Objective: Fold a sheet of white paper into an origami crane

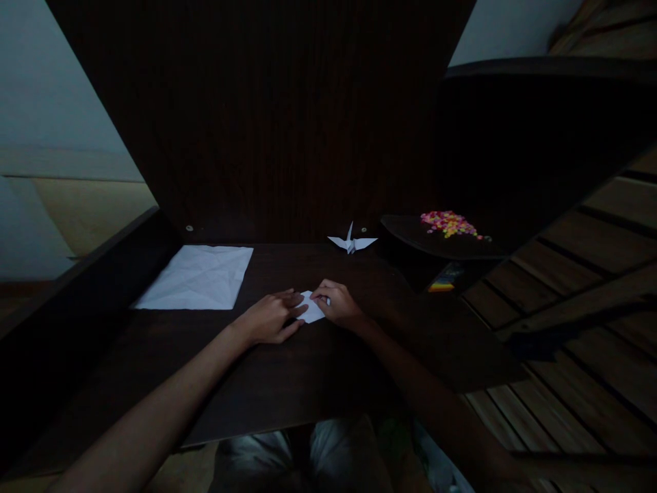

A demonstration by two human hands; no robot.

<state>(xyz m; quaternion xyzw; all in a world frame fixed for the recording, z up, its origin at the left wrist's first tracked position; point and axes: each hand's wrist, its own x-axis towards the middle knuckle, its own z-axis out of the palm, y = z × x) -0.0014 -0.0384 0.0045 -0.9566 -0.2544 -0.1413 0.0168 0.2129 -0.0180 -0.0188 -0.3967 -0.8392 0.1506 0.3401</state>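
A small folded piece of white paper [311, 307] lies on the dark wooden desk [287, 383], partly covered by both hands. My left hand [269, 318] lies flat with its fingers pressing on the paper's left side. My right hand [336, 303] curls over the paper's right side, its fingertips pinching the upper edge. A finished white paper crane [352, 242] stands at the back of the desk, apart from my hands.
A creased white sheet [198, 277] lies flat at the back left. A dark round dish [405, 233] holding several colourful small pieces [447, 223] sits at the right. A dark upright panel [267, 116] closes off the back. Wooden floorboards [580, 329] lie to the right.
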